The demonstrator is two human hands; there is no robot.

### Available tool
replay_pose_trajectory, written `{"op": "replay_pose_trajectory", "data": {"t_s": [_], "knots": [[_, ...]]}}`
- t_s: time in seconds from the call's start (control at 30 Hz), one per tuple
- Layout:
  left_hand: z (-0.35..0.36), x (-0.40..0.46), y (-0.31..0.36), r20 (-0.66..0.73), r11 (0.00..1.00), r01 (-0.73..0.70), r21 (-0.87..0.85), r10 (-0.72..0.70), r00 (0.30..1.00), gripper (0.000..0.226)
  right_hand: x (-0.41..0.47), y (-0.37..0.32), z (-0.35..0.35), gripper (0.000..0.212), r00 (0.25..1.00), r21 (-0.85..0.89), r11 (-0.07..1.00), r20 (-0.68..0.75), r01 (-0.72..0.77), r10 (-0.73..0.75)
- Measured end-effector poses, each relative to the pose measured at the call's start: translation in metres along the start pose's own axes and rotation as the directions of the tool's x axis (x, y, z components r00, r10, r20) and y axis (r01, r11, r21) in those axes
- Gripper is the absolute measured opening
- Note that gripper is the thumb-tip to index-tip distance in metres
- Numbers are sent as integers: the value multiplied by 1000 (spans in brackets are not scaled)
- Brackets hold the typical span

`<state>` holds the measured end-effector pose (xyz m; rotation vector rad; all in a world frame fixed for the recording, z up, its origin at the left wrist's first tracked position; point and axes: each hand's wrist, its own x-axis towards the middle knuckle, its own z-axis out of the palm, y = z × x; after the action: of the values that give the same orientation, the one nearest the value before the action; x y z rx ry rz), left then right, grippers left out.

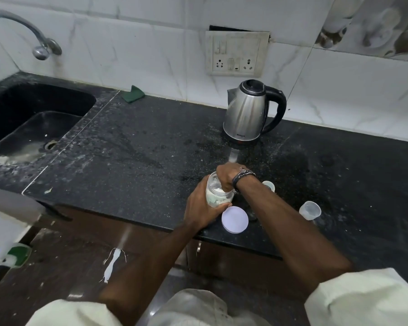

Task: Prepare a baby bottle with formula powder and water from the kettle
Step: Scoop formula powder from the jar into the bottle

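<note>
While left hand [199, 205] grips powder jar [218, 192], right hand [230, 176] fingers curled inside mouth; contents hidden.

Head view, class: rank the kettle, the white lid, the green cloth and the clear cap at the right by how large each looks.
1. kettle, clearly largest.
2. white lid.
3 and 4. green cloth and clear cap look alike; the cloth lies farther from the camera, so no ranking between them.
</note>
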<state>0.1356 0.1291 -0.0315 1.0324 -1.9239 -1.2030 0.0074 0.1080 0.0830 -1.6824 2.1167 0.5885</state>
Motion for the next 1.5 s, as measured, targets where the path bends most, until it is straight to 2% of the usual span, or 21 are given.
{"op": "replay_pose_trajectory", "data": {"t_s": [0.13,0.33,0.5,0.7,0.93,1.03,1.1,1.37,1.5], "knots": [[-2,-1,-1,-3,1000,-27,7,27,1000,98,-2,1,1,45,1000,31,999,-27,11,-10],[-1,-2,-2,-18,999,-46,22,46,999,98,-8,11,6,34,999,128,992,-52,19,-12],[-1,-3,2,-7,998,-65,1,65,998,92,-10,15,12,42,988,189,982,-152,11,19],[-1,-3,0,-10,999,-47,-13,47,999,95,-11,11,19,34,972,261,965,-221,-22,82],[-1,-3,-1,-6,999,-50,-6,50,999,95,-10,8,21,30,973,299,953,-203,-48,113],[0,-3,-2,-10,999,-48,0,48,999,97,-8,6,22,20,982,319,946,-155,-50,104],[0,-2,-3,-8,999,-50,2,50,999,96,-7,7,23,31,989,348,936,-110,-53,96],[0,-2,-4,-3,998,-60,12,60,998,93,-15,27,17,42,993,446,890,-112,92,-46],[0,-2,-6,-1,998,-60,10,60,998,94,-18,32,15,31,990,488,867,-138,101,-37]]}}
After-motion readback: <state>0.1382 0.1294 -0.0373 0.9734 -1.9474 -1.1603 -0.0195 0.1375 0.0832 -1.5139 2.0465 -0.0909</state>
